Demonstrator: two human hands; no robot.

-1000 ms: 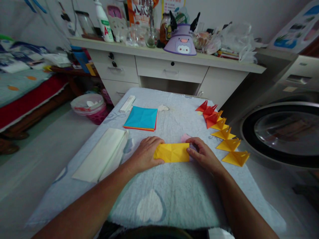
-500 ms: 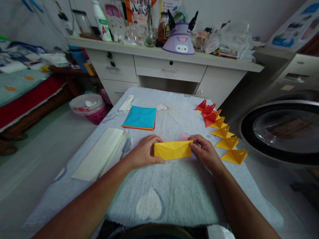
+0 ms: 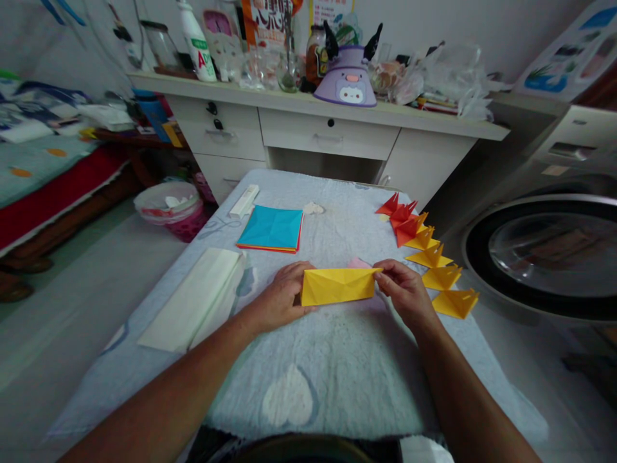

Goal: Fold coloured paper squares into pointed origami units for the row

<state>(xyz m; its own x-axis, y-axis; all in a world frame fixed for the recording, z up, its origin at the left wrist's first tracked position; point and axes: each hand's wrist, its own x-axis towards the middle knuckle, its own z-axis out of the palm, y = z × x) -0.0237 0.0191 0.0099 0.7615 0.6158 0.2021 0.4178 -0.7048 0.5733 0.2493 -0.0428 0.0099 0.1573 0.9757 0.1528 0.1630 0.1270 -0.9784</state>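
Note:
A yellow sheet of origami paper (image 3: 337,287), folded into a long rectangle with crease lines, is held between my two hands over the cloth-covered table (image 3: 328,366). My left hand (image 3: 285,292) grips its left end, fingers behind and thumb near the lower corner. At the upper right corner, my right hand (image 3: 399,284) pinches the paper between thumb and fingers. A stack of creased square paper (image 3: 271,227), blue on top, lies beyond my left hand. To the right stand several folded yellow pieces (image 3: 456,303) and red pieces (image 3: 407,226) in a row.
A folded whitish paper or cloth (image 3: 197,299) lies left of my forearm, and a small white box (image 3: 245,201) sits at the far left. Behind is a white drawer cabinet (image 3: 332,135). A washing machine (image 3: 569,251) stands right, a lined bin (image 3: 171,206) left.
The yellow paper has shifted slightly right and up, its face turned a little more upright. My right hand has moved slightly right with its corner; my left hand follows.

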